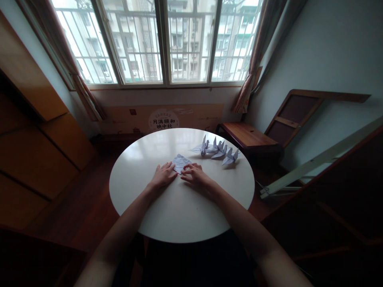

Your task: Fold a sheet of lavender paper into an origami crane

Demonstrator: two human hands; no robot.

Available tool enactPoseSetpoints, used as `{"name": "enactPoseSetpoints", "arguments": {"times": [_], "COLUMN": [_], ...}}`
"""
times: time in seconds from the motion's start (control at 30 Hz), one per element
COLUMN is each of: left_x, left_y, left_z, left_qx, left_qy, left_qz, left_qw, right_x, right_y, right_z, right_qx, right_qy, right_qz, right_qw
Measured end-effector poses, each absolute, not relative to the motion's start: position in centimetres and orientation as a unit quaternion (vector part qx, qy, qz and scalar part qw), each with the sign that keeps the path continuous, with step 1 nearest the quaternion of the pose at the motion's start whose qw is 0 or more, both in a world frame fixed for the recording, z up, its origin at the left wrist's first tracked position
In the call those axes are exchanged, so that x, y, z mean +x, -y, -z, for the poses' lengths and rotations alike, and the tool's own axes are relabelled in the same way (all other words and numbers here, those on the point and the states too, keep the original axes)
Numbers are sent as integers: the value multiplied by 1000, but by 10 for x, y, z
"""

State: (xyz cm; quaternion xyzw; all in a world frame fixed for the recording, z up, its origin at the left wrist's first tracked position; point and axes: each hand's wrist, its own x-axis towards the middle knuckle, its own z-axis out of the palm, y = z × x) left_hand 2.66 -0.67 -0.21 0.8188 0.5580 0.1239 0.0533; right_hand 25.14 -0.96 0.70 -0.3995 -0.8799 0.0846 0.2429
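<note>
A folded sheet of pale paper (pixel 180 161) lies flat on the round white table (pixel 185 215), one corner pointing toward me. My left hand (pixel 163 174) rests flat at its left edge, fingers stretched out and the tips touching the paper. At the lower right edge, my right hand (pixel 196 174) has its fingers bent, with thumb and fingertips pinching the paper near its close corner. Several folded paper cranes (pixel 229 158) of the same pale paper stand in a slanting row beyond my right hand, wings raised.
A low wooden bench (pixel 249 134) stands behind the table on the right, with a wooden frame (pixel 287 117) leaning by the wall. A long printed box (pixel 125 115) sits below the barred window (pixel 191 44). Wooden cabinets (pixel 36 151) line the left side.
</note>
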Motion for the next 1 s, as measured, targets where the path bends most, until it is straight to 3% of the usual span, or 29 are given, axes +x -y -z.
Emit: {"name": "enactPoseSetpoints", "arguments": {"times": [0.3, 0.73, 1.0], "left_x": [28, 29, 31], "left_y": [6, 9, 12], "left_z": [1, -6, -9], "left_qx": [803, 800, 799], "left_qy": [-575, -587, -592], "left_qz": [-149, -110, -85], "left_qw": [50, 62, 54], "right_x": [247, 266, 266], "right_y": [12, -2, -3], "right_z": [-10, -22, -22], "right_qx": [-353, -527, -532], "right_qy": [889, 813, 805], "right_qz": [-112, -88, -99], "right_qw": [268, 232, 243]}}
